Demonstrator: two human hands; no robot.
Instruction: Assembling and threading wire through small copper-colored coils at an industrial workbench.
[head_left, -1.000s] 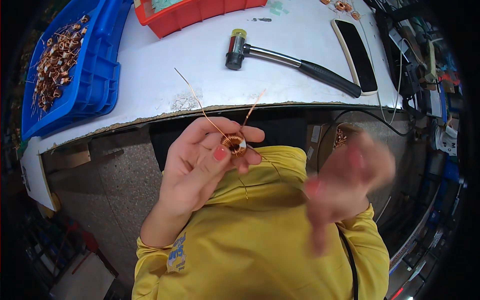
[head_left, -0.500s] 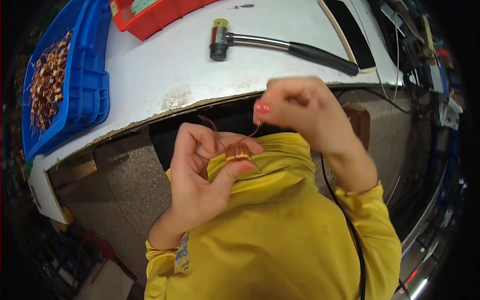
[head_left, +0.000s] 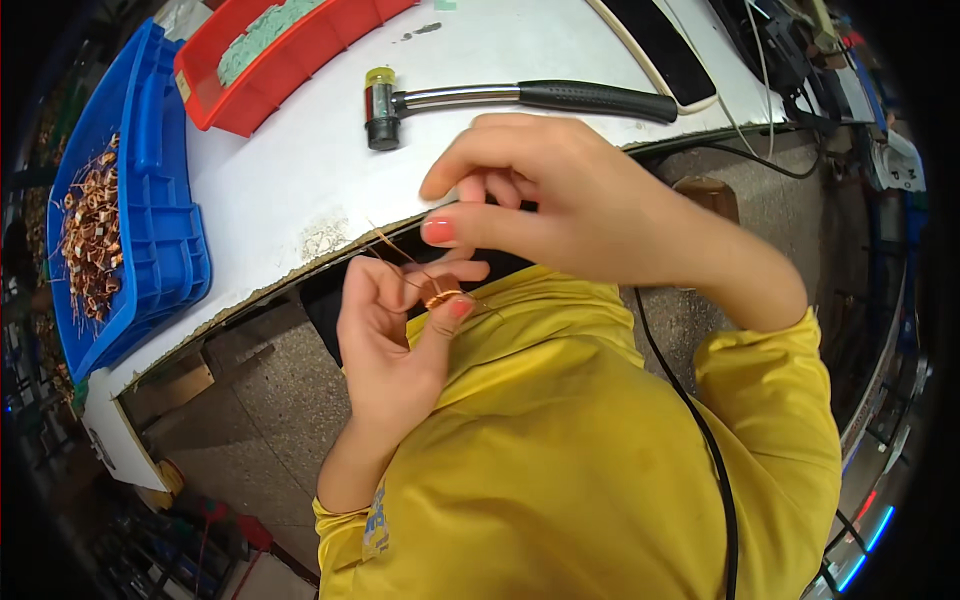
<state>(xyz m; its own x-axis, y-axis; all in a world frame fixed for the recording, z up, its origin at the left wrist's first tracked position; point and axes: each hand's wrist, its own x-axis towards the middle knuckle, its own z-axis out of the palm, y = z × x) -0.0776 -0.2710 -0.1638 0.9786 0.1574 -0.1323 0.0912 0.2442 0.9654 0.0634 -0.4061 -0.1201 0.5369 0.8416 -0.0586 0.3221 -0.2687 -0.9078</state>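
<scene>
Grip of left hand (head_left: 395, 350) pinched on a coil (head_left: 440, 289) (copper-wound), mid-frame. Right hand (head_left: 545, 200) up and right of it, half-curled, gap at the tips, holding nothing visible. Mallet (head_left: 570, 95) upper centre; blue bin (head_left: 165, 245) heaped with small copper parts (head_left: 92, 240), left edge.

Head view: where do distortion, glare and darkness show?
In the head view, the white tabletop bows along its front edge; in the head view, the double-faced mallet glints along its metal shaft; in the head view, the corners fade to black.
</scene>
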